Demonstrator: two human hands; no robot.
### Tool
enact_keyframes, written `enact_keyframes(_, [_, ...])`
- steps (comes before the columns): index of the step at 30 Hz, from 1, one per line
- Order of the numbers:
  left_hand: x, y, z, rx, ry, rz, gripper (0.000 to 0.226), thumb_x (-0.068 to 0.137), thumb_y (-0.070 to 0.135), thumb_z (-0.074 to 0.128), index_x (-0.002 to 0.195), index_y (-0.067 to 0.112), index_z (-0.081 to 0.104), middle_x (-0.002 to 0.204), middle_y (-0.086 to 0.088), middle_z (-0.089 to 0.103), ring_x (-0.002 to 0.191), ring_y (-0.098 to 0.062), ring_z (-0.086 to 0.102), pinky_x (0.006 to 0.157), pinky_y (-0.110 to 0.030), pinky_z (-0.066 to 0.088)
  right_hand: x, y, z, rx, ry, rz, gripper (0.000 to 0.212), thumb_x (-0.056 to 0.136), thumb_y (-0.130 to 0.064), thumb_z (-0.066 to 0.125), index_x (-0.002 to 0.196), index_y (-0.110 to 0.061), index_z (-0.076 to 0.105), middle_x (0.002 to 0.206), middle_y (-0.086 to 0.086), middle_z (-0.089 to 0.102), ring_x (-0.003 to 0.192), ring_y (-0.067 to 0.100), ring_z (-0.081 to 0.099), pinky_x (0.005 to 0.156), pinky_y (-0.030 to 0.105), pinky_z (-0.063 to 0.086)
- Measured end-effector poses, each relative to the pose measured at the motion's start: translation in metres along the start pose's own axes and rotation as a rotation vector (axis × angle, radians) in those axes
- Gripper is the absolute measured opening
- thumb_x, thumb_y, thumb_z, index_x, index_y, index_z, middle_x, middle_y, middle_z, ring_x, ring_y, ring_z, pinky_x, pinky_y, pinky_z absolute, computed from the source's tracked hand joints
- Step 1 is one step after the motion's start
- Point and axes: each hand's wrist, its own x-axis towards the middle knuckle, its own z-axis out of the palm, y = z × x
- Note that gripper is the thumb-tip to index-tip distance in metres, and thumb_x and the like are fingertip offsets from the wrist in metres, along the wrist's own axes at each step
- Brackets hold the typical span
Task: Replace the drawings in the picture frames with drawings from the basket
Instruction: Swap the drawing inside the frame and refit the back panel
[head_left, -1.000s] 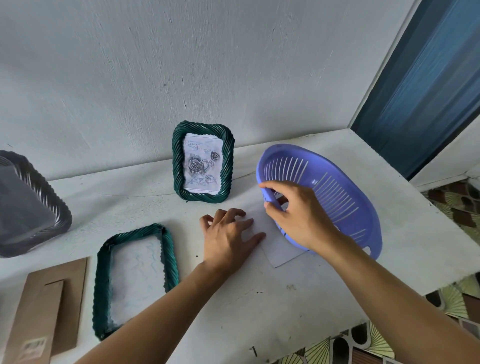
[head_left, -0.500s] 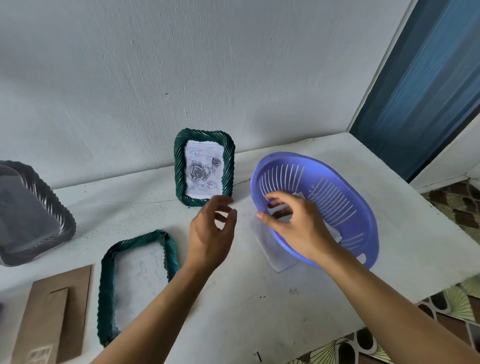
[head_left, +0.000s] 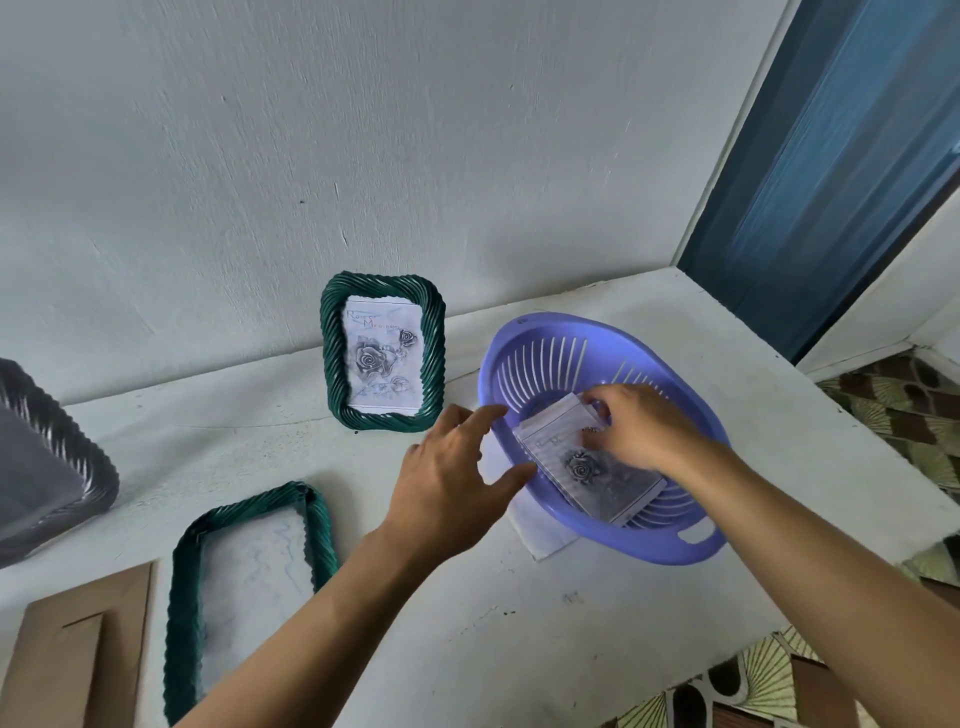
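Note:
A purple slotted basket (head_left: 540, 332) rests on the white table, right of centre. Inside it lie drawings (head_left: 608, 483) with a grey rose on top. My right hand (head_left: 639, 431) is inside the basket, fingers pinching the far edge of the top drawing. My left hand (head_left: 457, 478) hovers open at the basket's left rim, thumb against it. A green rope-edged frame (head_left: 332, 358) stands against the wall with a rose drawing in it. A second green frame (head_left: 182, 597) lies flat at the front left. A white sheet (head_left: 540, 540) lies partly under the basket.
A brown cardboard frame backing (head_left: 67, 654) lies at the front left corner. A dark grey frame (head_left: 47, 457) sits at the far left edge. The white wall (head_left: 363, 130) is close behind. The table's edge drops to a patterned floor (head_left: 904, 410) at right.
The basket has come down from tilted on its side to flat. My right hand moved from its rim into it, onto the drawings. My left hand lifted off the sheet and moved to the rim.

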Motion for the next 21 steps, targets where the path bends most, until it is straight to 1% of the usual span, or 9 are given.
enact_keyframes(3, [0.000, -0.001, 0.001, -0.025, 0.011, 0.014, 0.067, 0.082, 0.059, 0.070, 0.141, 0.034, 0.052, 0.114, 0.012, 0.058, 0.086, -0.004, 0.060, 0.084, -0.033, 0.053, 0.006, -0.001, 0.005, -0.089, -0.027, 0.044, 0.048, 0.080, -0.041, 0.078, 0.120, -0.018, 0.064, 0.114, 0.005, 0.068, 0.099, 0.027, 0.065, 0.075, 0.032, 0.051])
enact_keyframes(5, [0.000, -0.002, 0.000, -0.026, 0.029, 0.024, 0.068, 0.080, 0.061, 0.071, 0.140, 0.034, 0.054, 0.112, 0.013, 0.060, 0.084, -0.004, 0.060, 0.081, -0.032, 0.053, 0.008, -0.003, 0.008, -0.111, -0.021, 0.059, 0.043, 0.079, -0.044, 0.080, 0.109, -0.016, 0.065, 0.110, 0.005, 0.066, 0.097, 0.027, 0.064, 0.072, 0.031, 0.047])
enact_keyframes(7, [0.001, -0.003, 0.000, -0.032, 0.039, 0.023, 0.070, 0.078, 0.061, 0.072, 0.140, 0.033, 0.055, 0.109, 0.014, 0.061, 0.082, -0.004, 0.060, 0.079, -0.034, 0.053, 0.006, -0.005, 0.010, -0.119, -0.015, 0.066, 0.039, 0.078, -0.043, 0.081, 0.101, -0.017, 0.065, 0.102, 0.003, 0.060, 0.097, 0.027, 0.062, 0.070, 0.030, 0.041])
enact_keyframes(9, [0.002, -0.003, -0.001, -0.049, 0.045, 0.023, 0.071, 0.077, 0.060, 0.076, 0.139, 0.032, 0.055, 0.108, 0.014, 0.062, 0.080, -0.006, 0.061, 0.078, -0.034, 0.054, 0.005, -0.005, 0.011, -0.123, -0.008, 0.077, 0.041, 0.077, -0.044, 0.081, 0.103, -0.015, 0.065, 0.101, 0.004, 0.056, 0.099, 0.028, 0.062, 0.071, 0.030, 0.041])
enact_keyframes(11, [0.003, -0.002, -0.001, -0.059, 0.040, 0.018, 0.073, 0.077, 0.058, 0.077, 0.141, 0.031, 0.054, 0.108, 0.012, 0.063, 0.080, -0.008, 0.062, 0.078, -0.036, 0.054, 0.005, -0.004, 0.013, -0.117, 0.008, 0.082, 0.043, 0.077, -0.044, 0.082, 0.104, -0.015, 0.066, 0.107, 0.007, 0.060, 0.101, 0.030, 0.063, 0.072, 0.031, 0.042])
enact_keyframes(14, [0.004, -0.002, -0.002, -0.050, 0.029, 0.008, 0.075, 0.076, 0.060, 0.076, 0.142, 0.030, 0.055, 0.109, 0.012, 0.064, 0.080, -0.008, 0.063, 0.079, -0.037, 0.054, 0.006, -0.003, 0.015, -0.113, 0.031, 0.073, 0.046, 0.076, -0.044, 0.083, 0.109, -0.016, 0.067, 0.114, 0.008, 0.060, 0.105, 0.031, 0.062, 0.074, 0.033, 0.044])
enact_keyframes(19, [0.006, -0.004, -0.003, -0.030, 0.015, -0.003, 0.077, 0.075, 0.063, 0.075, 0.141, 0.028, 0.056, 0.111, 0.014, 0.064, 0.081, -0.006, 0.063, 0.080, -0.037, 0.054, 0.006, -0.005, 0.015, -0.132, 0.080, 0.059, 0.055, 0.071, -0.045, 0.086, 0.113, -0.017, 0.064, 0.114, 0.007, 0.060, 0.107, 0.030, 0.061, 0.081, 0.036, 0.050])
enact_keyframes(21, [0.007, -0.004, -0.003, -0.023, 0.009, -0.002, 0.078, 0.075, 0.064, 0.074, 0.141, 0.027, 0.056, 0.112, 0.013, 0.064, 0.082, -0.007, 0.063, 0.080, -0.037, 0.054, 0.006, -0.005, 0.016, -0.122, 0.088, 0.054, 0.053, 0.070, -0.043, 0.087, 0.109, -0.016, 0.062, 0.112, 0.007, 0.062, 0.104, 0.029, 0.062, 0.078, 0.036, 0.050])
